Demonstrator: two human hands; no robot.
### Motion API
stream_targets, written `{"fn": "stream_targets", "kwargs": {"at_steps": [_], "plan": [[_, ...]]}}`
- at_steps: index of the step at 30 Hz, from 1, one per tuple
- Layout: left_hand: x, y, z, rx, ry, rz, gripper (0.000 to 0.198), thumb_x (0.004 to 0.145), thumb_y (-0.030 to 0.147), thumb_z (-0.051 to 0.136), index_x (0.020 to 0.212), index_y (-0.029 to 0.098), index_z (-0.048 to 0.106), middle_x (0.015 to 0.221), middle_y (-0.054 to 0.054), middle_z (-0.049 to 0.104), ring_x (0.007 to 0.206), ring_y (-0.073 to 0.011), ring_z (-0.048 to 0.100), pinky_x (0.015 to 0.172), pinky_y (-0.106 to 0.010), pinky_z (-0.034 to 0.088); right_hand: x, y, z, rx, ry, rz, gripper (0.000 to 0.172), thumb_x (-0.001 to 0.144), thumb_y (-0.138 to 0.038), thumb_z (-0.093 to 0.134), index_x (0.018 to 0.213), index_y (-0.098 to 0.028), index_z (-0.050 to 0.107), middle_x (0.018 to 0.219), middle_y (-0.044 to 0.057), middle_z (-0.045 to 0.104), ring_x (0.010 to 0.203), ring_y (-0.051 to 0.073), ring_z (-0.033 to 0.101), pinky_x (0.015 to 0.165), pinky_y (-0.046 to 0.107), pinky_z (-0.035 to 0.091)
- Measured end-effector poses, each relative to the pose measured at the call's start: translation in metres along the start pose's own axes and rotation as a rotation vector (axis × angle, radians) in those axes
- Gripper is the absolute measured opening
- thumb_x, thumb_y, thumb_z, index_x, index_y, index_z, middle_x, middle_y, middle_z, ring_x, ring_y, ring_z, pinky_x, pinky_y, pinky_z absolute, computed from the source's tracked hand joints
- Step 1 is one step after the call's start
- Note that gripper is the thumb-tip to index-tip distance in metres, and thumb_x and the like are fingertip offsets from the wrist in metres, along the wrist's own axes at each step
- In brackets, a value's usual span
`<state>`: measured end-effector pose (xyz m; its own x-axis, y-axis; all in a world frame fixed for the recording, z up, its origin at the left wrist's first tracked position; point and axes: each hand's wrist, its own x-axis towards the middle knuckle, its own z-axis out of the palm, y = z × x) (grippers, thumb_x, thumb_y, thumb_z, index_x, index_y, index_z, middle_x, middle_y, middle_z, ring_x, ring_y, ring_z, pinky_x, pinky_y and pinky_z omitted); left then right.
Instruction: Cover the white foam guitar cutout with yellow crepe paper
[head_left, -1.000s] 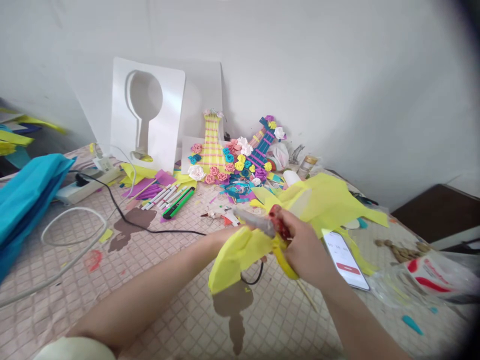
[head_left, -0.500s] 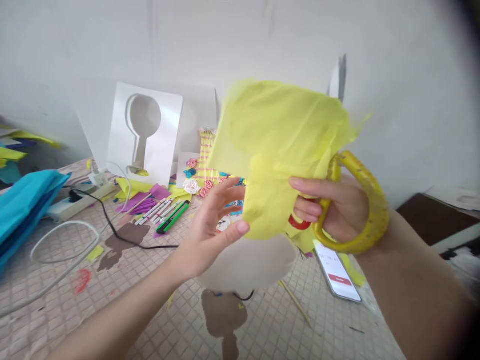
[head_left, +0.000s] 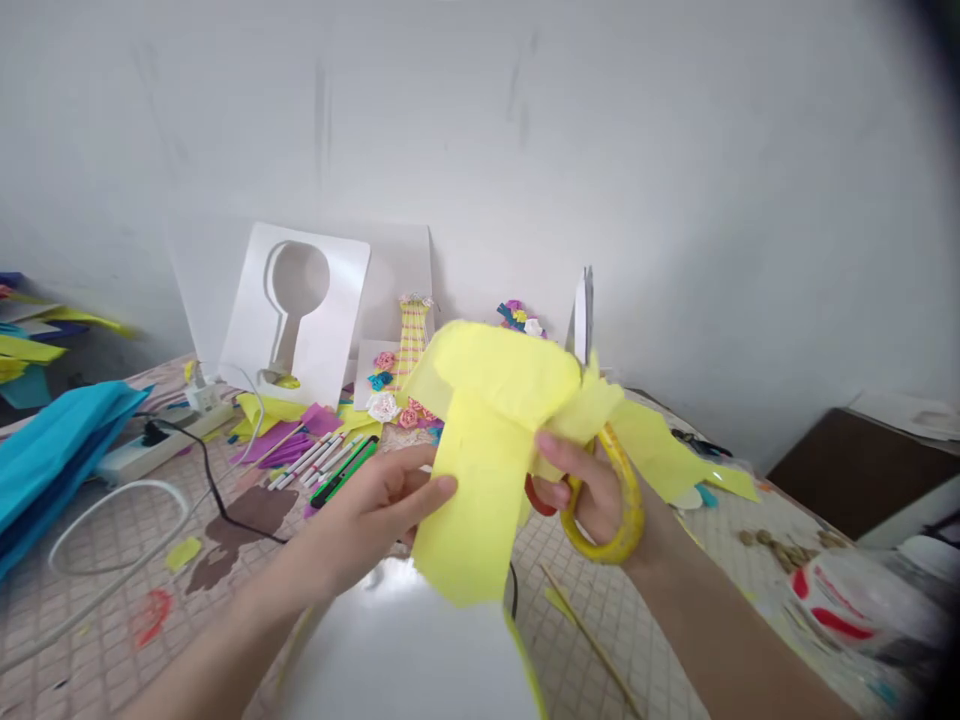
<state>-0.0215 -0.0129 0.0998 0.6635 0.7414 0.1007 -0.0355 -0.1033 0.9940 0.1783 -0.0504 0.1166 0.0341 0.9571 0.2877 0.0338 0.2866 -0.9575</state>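
Left hand (head_left: 375,515) is pinching the left edge of a thin, bright-yellow sheet (head_left: 472,490), thumb in front, fingers curling behind. Right hand (head_left: 589,490) is gripping the sheet's right side, fingers mostly closed, also carrying metal scissors with yellow-and-red handles (head_left: 630,495) — blades pointing up. Sheet is hanging mid-view, overlapping a smooth white panel (head_left: 405,660) — can't tell if they're touching.

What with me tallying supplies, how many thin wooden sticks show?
2: one stick on the table below the right hand, another stick by the purple paper; others may be hidden.
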Motion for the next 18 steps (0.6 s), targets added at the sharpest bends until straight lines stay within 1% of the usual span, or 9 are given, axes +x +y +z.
{"fn": "stream_targets", "kwargs": {"at_steps": [1, 3, 5, 8, 11, 13, 16, 18], "plan": [[0.000, -0.001, -0.002, 0.022, 0.010, -0.024, 0.024, 0.080, 0.039, 0.054, 0.091, 0.018, 0.057, 0.067, -0.001, 0.059, 0.055, -0.0123, 0.053, 0.045, -0.020, 0.036, 0.000, 0.004, -0.002, 0.063, -0.006, 0.013, 0.023, 0.071, -0.041, 0.064, 0.073, -0.020, 0.055, 0.045, -0.009, 0.039, 0.036, 0.005, 0.031, 0.036, 0.020, 0.029], [0.000, -0.004, -0.008, 0.069, 0.032, -0.061, 0.024, 0.080, 0.040, 0.054, 0.086, 0.017, 0.056, 0.067, -0.001, 0.059, 0.052, -0.0106, 0.051, 0.044, -0.019, 0.034, 0.000, 0.010, -0.004, 0.155, -0.007, 0.029, 0.026, 0.071, -0.041, 0.064, 0.065, -0.020, 0.051, 0.042, -0.010, 0.038, 0.035, 0.004, 0.031, 0.037, 0.019, 0.027], [-0.002, -0.007, -0.013, 0.091, 0.031, -0.099, 0.025, 0.080, 0.041, 0.053, 0.086, 0.017, 0.055, 0.066, -0.001, 0.059, 0.052, -0.0112, 0.052, 0.044, -0.020, 0.035, 0.001, 0.015, -0.006, 0.146, 0.031, 0.036, 0.032, 0.071, -0.041, 0.064, 0.058, -0.019, 0.045, 0.038, -0.010, 0.036, 0.035, 0.005, 0.033, 0.038, 0.020, 0.028], [-0.004, -0.016, -0.017, 0.058, 0.024, -0.137, 0.023, 0.078, 0.040, 0.056, 0.089, 0.019, 0.056, 0.067, -0.001, 0.059, 0.058, -0.0137, 0.056, 0.048, -0.022, 0.039, 0.002, 0.024, -0.005, 0.093, 0.103, 0.079, 0.032, 0.067, -0.038, 0.069, 0.059, -0.019, 0.045, 0.039, -0.009, 0.039, 0.037, 0.005, 0.035, 0.039, 0.020, 0.029], [-0.002, -0.028, -0.015, 0.008, 0.094, -0.131, 0.022, 0.075, 0.036, 0.061, 0.089, 0.020, 0.057, 0.072, 0.001, 0.060, 0.066, -0.0128, 0.057, 0.057, -0.022, 0.043, 0.004, 0.041, -0.003, 0.102, 0.090, 0.131, 0.031, 0.065, -0.035, 0.070, 0.059, -0.019, 0.044, 0.039, -0.009, 0.040, 0.036, 0.005, 0.035, 0.039, 0.020, 0.029], [0.003, -0.035, -0.011, -0.018, 0.124, -0.160, 0.022, 0.072, 0.037, 0.064, 0.082, 0.019, 0.058, 0.071, 0.002, 0.060, 0.066, -0.0118, 0.056, 0.058, -0.021, 0.043, 0.005, 0.055, -0.002, 0.131, 0.074, 0.159, 0.030, 0.064, -0.034, 0.069, 0.059, -0.019, 0.044, 0.037, -0.009, 0.041, 0.035, 0.006, 0.036, 0.038, 0.021, 0.029], [0.015, -0.047, -0.006, -0.064, 0.071, -0.249, 0.025, 0.071, 0.040, 0.064, 0.071, 0.015, 0.059, 0.063, 0.002, 0.058, 0.063, -0.0126, 0.058, 0.057, -0.021, 0.044, 0.007, 0.078, -0.003, 0.168, 0.068, 0.169, 0.029, 0.064, -0.035, 0.068, 0.059, -0.019, 0.045, 0.037, -0.008, 0.041, 0.035, 0.006, 0.037, 0.038, 0.021, 0.028], [0.022, -0.056, -0.003, -0.096, 0.055, -0.266, 0.025, 0.073, 0.039, 0.062, 0.069, 0.014, 0.059, 0.061, 0.001, 0.059, 0.063, -0.0131, 0.059, 0.058, -0.021, 0.045, 0.007, 0.092, -0.005, 0.177, 0.080, 0.160, 0.029, 0.065, -0.035, 0.069, 0.061, -0.019, 0.045, 0.039, -0.008, 0.042, 0.036, 0.006, 0.037, 0.038, 0.020, 0.028]]}}
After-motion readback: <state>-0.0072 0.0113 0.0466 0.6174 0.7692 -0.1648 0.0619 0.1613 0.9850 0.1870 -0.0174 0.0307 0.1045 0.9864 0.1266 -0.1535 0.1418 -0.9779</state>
